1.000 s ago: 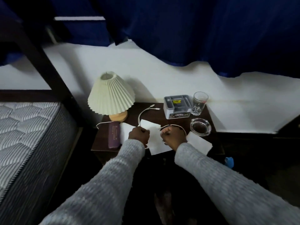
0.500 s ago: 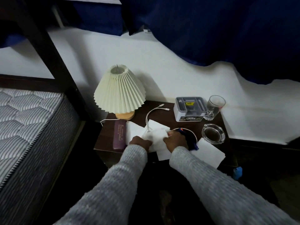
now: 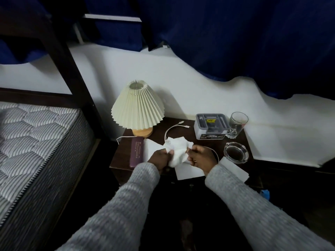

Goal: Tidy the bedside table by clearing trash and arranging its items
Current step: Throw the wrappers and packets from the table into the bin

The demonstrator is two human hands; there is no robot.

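I see both hands over the front of the dark bench (image 3: 159, 132). My left hand (image 3: 159, 158) and right hand (image 3: 201, 158) each have fingers closed on 1 crumpled white tissue (image 3: 178, 151), held just above flat white paper sheets (image 3: 190, 171). A white charging cable (image 3: 169, 131) runs behind it. The pleated lamp (image 3: 137, 107), maroon case (image 3: 137, 151), grey box (image 3: 210, 125), drinking glass (image 3: 236, 125) and glass ashtray (image 3: 235, 152) sit on the bench.

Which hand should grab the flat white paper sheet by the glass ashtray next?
Right. The right hand is nearest the flat white paper sheet in front of the glass ashtray; the left hand would have to cross over.
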